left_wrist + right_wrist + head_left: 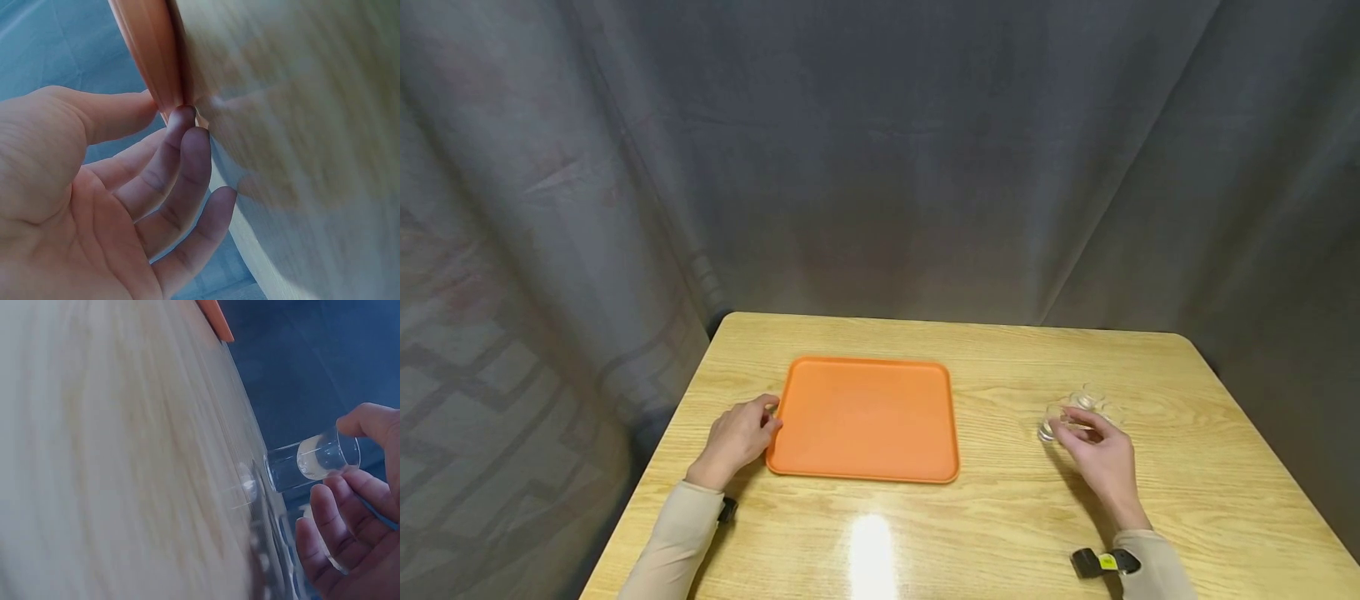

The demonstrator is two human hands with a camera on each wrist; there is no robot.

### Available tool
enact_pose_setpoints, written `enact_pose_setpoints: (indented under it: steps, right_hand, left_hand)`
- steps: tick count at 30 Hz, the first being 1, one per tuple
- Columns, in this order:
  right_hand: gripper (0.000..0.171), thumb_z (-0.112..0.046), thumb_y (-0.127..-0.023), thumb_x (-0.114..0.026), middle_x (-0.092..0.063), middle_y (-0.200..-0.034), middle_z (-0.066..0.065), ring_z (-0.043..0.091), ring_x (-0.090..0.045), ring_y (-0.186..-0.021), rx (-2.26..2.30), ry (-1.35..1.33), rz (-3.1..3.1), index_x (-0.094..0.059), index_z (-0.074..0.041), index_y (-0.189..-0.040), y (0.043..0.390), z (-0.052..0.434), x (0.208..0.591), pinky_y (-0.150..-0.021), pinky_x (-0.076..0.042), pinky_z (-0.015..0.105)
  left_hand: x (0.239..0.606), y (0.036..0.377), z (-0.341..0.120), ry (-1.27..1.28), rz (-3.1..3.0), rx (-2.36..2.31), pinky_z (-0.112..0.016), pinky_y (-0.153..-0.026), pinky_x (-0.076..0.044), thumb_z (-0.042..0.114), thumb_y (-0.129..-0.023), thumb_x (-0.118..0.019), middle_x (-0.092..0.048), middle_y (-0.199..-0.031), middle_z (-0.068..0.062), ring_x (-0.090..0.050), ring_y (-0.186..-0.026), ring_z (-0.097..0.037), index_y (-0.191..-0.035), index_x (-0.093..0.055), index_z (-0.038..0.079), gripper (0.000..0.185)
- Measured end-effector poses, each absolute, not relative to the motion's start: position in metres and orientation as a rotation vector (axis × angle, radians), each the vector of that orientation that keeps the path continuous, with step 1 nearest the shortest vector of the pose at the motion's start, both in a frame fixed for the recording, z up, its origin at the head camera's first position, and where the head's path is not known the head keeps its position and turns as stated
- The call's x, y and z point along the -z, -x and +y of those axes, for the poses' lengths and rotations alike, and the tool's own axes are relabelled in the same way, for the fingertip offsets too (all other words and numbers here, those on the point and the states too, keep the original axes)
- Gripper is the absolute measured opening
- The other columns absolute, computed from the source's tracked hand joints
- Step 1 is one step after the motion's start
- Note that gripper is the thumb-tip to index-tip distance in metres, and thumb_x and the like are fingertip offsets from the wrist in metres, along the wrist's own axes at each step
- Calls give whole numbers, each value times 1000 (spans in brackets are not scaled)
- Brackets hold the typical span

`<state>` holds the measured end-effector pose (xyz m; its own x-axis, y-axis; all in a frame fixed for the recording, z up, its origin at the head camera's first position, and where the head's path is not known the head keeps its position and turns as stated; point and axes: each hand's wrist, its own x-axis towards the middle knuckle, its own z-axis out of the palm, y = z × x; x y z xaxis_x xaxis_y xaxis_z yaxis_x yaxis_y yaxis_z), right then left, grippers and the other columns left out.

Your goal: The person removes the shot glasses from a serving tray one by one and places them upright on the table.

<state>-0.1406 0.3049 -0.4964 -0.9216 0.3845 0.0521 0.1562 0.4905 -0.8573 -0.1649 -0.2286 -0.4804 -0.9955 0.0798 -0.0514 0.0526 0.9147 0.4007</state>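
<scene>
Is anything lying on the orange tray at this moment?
No. In the head view the orange tray shows only bare surface; the small clear glasses stand on the table by the right hand.

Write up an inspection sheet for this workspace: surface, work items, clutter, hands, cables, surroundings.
Surface: light wooden table, glare patch near front edge.
Work items: flat orange plastic tray, nothing on it; small clear glass cups grouped at right, count unclear.
Clutter: nothing seen.
Hands: left hand touches the tray's left rim with fingertips; right hand pinches one clear glass cup.
Cables: nothing seen; black wrist straps only.
Surroundings: grey draped curtain behind and beside the table.
</scene>
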Motion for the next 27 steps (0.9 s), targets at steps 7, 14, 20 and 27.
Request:
enact_pose_setpoints:
  steps: [7, 14, 20, 27]
  right_hand:
    - [48, -31, -91, -85, -61, -86, -33, -11, -59, -79, -1399, 528, -2482, -74, -4, -129, 133, 318, 495, -68, -47, 13]
    - [48, -29, -91, -86, -60, -87, -36, -12, -59, -77, -1374, 582, -2451, -73, -4, -130, 129, 328, 497, -65, -47, 13]
    - [48, -28, -90, -86, -60, -87, -35, -12, -59, -76, -1375, 608, -2424, -74, -4, -130, 128, 333, 497, -64, -47, 13]
    - [49, -28, -89, -87, -61, -84, -35, -12, -60, -73, -1371, 638, -2400, -74, -3, -129, 128, 338, 500, -61, -47, 14]
  left_hand:
    - [480, 164, -229, -96, 3016, -635, -36, -65, -48, 21, -102, -71, -78, -107, -9, -65, -76, -18, -138, -66, 5, 39]
    - [480, 164, -229, -96, 3023, -632, -39, -68, -51, 20, -102, -71, -79, -108, -9, -68, -81, -20, -138, -66, 5, 40]
    - [480, 163, -229, -96, 3021, -634, -39, -67, -50, 21, -102, -71, -79, -109, -9, -69, -81, -21, -139, -66, 5, 40]
    - [480, 164, -229, -97, 3022, -634, -37, -66, -49, 21, -102, -71, -79, -107, -8, -68, -79, -20, -138, -66, 5, 40]
